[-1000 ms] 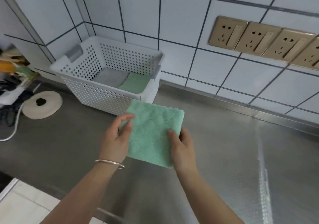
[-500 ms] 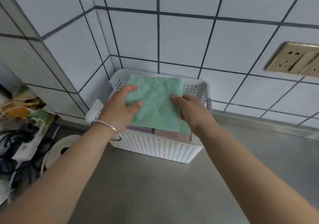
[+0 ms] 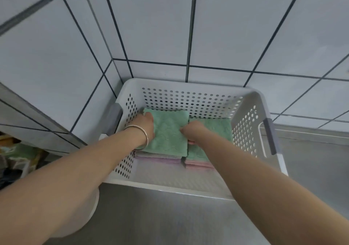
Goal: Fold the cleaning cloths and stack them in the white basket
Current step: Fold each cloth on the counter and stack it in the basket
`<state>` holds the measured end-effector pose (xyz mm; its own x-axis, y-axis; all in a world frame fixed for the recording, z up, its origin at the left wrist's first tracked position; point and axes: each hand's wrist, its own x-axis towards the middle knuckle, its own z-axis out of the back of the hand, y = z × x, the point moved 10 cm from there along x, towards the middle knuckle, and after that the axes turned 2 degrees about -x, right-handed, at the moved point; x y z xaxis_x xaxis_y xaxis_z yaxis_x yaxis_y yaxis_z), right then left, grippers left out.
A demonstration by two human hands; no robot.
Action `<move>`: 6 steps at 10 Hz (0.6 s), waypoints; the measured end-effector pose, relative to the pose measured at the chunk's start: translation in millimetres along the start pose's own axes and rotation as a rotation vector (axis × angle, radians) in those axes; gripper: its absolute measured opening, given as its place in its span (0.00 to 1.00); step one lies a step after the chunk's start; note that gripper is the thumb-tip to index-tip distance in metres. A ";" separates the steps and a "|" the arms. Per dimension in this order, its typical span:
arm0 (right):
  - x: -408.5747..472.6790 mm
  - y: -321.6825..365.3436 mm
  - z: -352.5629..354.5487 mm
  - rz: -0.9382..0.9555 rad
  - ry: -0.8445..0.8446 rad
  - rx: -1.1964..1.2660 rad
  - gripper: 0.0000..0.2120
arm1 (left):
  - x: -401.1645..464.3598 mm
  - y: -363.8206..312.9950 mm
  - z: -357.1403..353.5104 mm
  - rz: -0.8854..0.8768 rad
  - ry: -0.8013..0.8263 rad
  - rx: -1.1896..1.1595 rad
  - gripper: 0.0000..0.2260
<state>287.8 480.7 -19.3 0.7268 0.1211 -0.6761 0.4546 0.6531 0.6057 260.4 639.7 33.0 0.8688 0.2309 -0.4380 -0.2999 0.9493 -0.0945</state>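
Observation:
The white perforated basket [image 3: 247,124] stands in the tiled corner on the steel counter. Inside it are two stacks of folded cloths. The folded green cloth [image 3: 170,131] lies on top of the left stack, over purple cloths [image 3: 156,158]. My left hand [image 3: 146,124], with a bangle at the wrist, grips the cloth's left edge. My right hand [image 3: 192,131] grips its right edge, fingers tucked under. The right stack [image 3: 217,129] has another green cloth on top, with pink ones below.
Tiled walls [image 3: 170,27] close in behind and to the left of the basket. A round white lid [image 3: 90,207] lies on the counter under my left forearm. Clutter [image 3: 17,156] sits at far left. Steel counter [image 3: 179,222] stretches in front and to the right.
Both hands carried the folded green cloth from above the counter over the basket rim and down onto the left stack. The camera moved closer over the basket.

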 end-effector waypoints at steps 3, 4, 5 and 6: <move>18.3 -9.1 -8.8 -0.038 0.003 -0.147 0.13 | 15.1 -0.4 -21.1 0.024 0.045 0.225 0.22; 11.9 1.5 -1.6 0.005 -0.065 -0.356 0.14 | 15.2 -4.5 -15.8 -0.028 -0.010 0.297 0.27; 4.7 3.2 -22.0 -0.026 0.110 -0.324 0.10 | 12.7 -22.2 -14.4 -0.160 -0.059 0.307 0.25; 0.4 -14.3 -45.0 -0.185 0.217 -0.034 0.13 | 8.2 -31.5 -38.1 -0.230 0.122 0.264 0.27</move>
<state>258.5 505.1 -47.1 0.5039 0.1526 -0.8502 0.5489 0.7034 0.4516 262.0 603.5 -1.7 0.8434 -0.0066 -0.5372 0.0232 0.9994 0.0243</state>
